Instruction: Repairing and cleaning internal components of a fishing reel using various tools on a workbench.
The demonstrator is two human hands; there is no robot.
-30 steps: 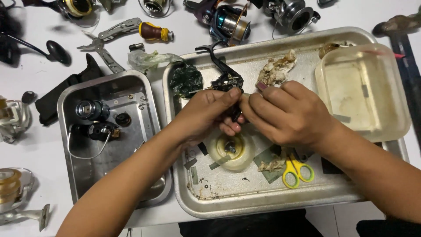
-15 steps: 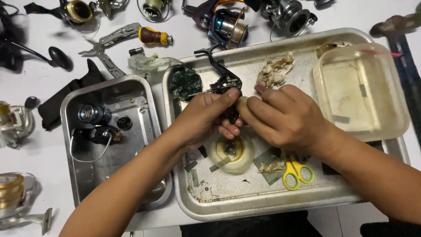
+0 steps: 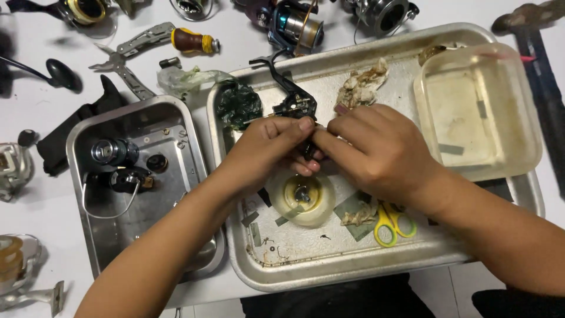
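Note:
My left hand (image 3: 272, 150) and my right hand (image 3: 372, 152) meet over a large metal tray (image 3: 282, 259), both gripping a black fishing reel body (image 3: 296, 105) whose crank arm sticks up and left. The fingers hide most of the reel. Just below the hands sits a small round cream-coloured cup (image 3: 302, 198) with a metal part inside. Yellow-handled scissors (image 3: 393, 222) lie under my right wrist.
A clear plastic tub (image 3: 479, 112) fills the tray's right end, with crumpled rags (image 3: 362, 87) and a dark green cloth (image 3: 238, 106) at its top. A smaller metal tray (image 3: 176, 135) at left holds reel parts. Pliers (image 3: 126, 73), a screwdriver (image 3: 191, 41) and several reels lie on the white table.
The hands stay closed on the reel over the tray. The view has shifted slightly; the fingers moved only a little on the reel.

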